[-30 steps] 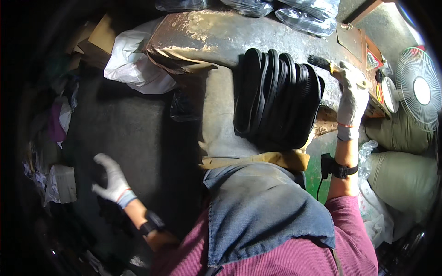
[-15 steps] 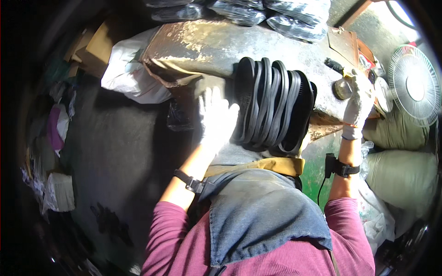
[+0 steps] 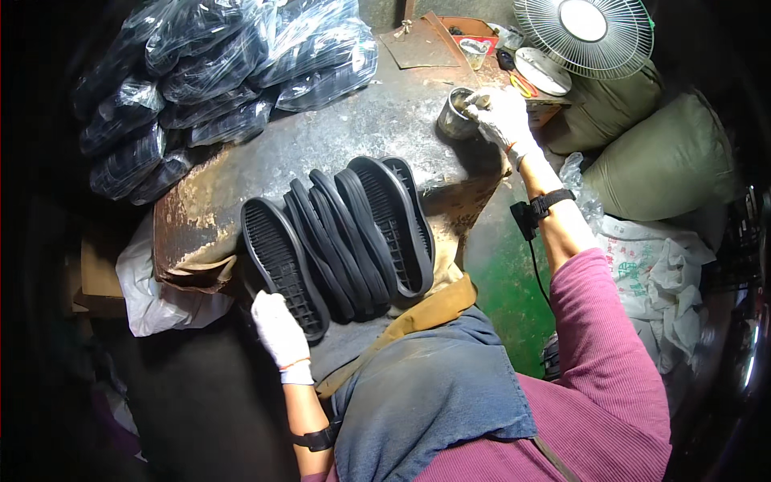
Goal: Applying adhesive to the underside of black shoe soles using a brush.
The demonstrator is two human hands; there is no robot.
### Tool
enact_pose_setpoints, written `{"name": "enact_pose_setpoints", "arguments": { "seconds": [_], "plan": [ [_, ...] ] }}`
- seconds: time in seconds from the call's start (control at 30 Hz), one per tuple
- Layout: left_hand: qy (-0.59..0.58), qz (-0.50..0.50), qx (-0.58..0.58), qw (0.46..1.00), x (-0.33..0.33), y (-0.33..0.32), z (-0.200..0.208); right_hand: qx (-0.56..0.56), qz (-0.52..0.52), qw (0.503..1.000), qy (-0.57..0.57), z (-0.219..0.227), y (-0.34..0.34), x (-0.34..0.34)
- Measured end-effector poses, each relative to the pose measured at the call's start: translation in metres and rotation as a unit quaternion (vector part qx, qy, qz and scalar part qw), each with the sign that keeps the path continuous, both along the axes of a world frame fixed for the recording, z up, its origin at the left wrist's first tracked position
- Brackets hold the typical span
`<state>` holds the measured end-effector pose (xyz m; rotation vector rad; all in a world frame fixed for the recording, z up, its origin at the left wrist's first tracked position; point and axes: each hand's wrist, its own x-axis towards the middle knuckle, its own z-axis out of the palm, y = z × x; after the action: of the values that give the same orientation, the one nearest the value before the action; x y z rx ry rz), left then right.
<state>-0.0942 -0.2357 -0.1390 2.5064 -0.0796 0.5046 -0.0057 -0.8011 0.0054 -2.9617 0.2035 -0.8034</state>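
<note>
A row of black rubber shoe soles (image 3: pixel 341 249) stands on edge, leaning together, across my lap at the bench's near edge. The leftmost sole (image 3: pixel 281 261) tilts so its ribbed, gridded inner face shows. My left hand (image 3: pixel 279 329), in a white glove, is closed at the lower left edge of that sole; some fingers are hidden. At the right, my gloved right hand (image 3: pixel 502 116) is closed beside the mouth of a dark, stained can (image 3: pixel 456 116). What its fingers pinch is too small and shaded to make out.
Plastic-wrapped black bundles (image 3: pixel 233 72) are piled at the bench's far left. Near the can are a red tray (image 3: pixel 474 30), a plastic cup (image 3: pixel 474 53), orange-handled scissors (image 3: pixel 524 85) and a white fan (image 3: pixel 582 24). Stuffed green sacks (image 3: pixel 662 157) stand right. The worn bench (image 3: pixel 385 120) has a ragged edge.
The view has turned toward the right. My left hand has gone from spread fingers beside the soles to closed at the leftmost one, which now leans open. My right hand remains by the can.
</note>
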Motion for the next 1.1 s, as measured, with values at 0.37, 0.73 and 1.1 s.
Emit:
{"name": "enact_pose_setpoints", "arguments": {
  "seconds": [0.37,0.73,1.1],
  "plan": [
    [0.281,-0.009,-0.703,0.654,0.019,0.044,0.077,0.283,0.026,0.949,-0.137,-0.037,-0.021,-0.004],
    [0.278,-0.387,-0.864,0.161,0.056,-0.052,0.165,0.487,0.071,0.846,-0.204,-0.03,0.0,-0.012],
    [0.482,-0.284,-0.763,0.324,0.024,-0.1,0.155,0.544,0.257,0.784,-0.153,0.004,0.179,0.001]
  ]
}}
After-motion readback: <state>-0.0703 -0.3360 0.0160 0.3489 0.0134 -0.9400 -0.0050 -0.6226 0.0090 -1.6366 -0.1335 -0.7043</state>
